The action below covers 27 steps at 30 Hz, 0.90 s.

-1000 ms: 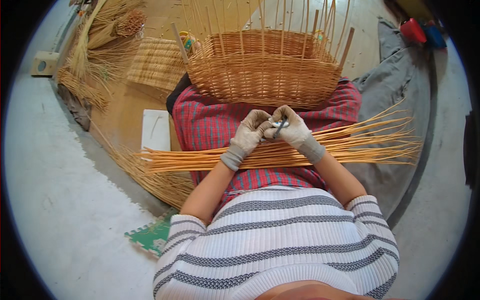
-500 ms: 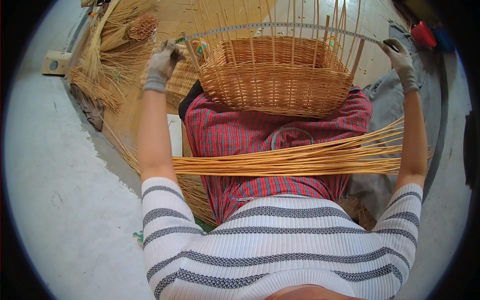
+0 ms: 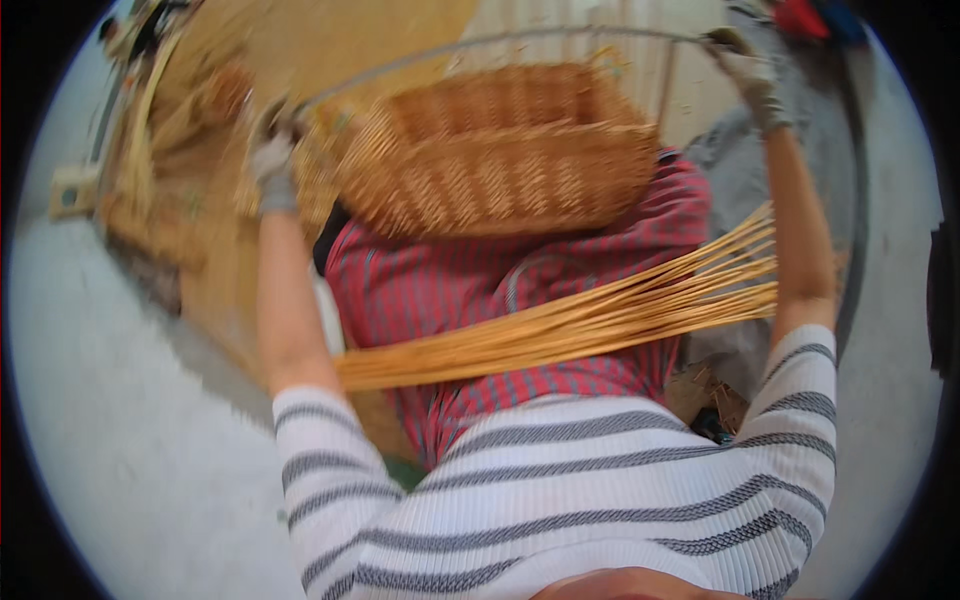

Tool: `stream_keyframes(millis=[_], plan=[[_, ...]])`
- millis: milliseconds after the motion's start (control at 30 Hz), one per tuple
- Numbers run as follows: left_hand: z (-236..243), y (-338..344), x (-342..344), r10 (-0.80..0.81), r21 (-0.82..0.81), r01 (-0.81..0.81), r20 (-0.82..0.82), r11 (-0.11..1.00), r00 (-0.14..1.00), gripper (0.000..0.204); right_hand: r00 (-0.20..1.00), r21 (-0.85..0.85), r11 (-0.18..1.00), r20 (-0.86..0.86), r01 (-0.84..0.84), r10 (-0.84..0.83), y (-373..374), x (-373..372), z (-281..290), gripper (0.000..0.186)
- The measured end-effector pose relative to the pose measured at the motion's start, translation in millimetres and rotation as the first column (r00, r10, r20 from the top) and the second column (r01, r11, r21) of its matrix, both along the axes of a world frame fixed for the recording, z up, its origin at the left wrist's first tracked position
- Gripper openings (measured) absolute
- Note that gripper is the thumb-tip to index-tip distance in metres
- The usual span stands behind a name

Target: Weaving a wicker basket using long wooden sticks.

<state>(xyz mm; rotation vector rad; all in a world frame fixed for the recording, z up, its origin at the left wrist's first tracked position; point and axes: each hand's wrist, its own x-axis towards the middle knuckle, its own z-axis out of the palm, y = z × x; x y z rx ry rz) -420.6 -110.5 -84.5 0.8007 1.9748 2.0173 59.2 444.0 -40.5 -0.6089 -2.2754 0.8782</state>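
Note:
A thin tape measure arches across the far side of a woven wicker basket on my lap. My left hand, in a pale work glove, is closed on the tape's left end. The gloved right hand grips the other end, with a dark rounded part at its fingers. Motion blurs both hands and the tape's markings. Upright stakes rise from the basket's rim, smeared in this view. Across my thighs, between the basket and my body, lies a bundle of long tan rods.
Loose straw-coloured strands are heaped on the floor at the left. Another woven piece shows beside my left wrist. Grey cloth lies at the right, with a red object beyond it.
The view has shifted and blurred, so basket, lap and hands appear farther left. The rod bundle looks more slanted. The tape stays stretched between both hands.

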Motion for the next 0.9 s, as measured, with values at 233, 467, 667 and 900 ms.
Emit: stream_keyframes(millis=[233, 467, 667, 900], plan=[[-8.5, -27.9, -9.9, 0.012, 0.012, -0.013, 0.050, 1.000, 0.999, 0.027, 0.976, -0.079, 0.991, 0.198, 0.106, -0.088, -67.4, -26.7, 26.8, 0.031], [24.3, -23.2, 1.2, 0.099, -0.164, -0.112, -0.088, 0.980, 0.991, 0.023, 0.940, -0.050, 0.977, 0.286, 0.206, -0.184, -83.4, -26.2, 49.2, 0.032], [30.9, -12.7, 4.7, 0.098, -0.237, -0.178, -0.313, 0.955, 0.945, 0.022, 0.956, -0.074, 0.982, 0.253, 0.175, -0.151, -81.0, -15.6, 25.3, 0.032], [39.2, -18.3, 10.9, 0.167, -0.369, -0.243, -0.227, 0.897, 0.960, 0.021, 0.951, 0.174, 0.971, 0.233, 0.164, -0.202, -73.4, -27.7, 8.6, 0.033]])
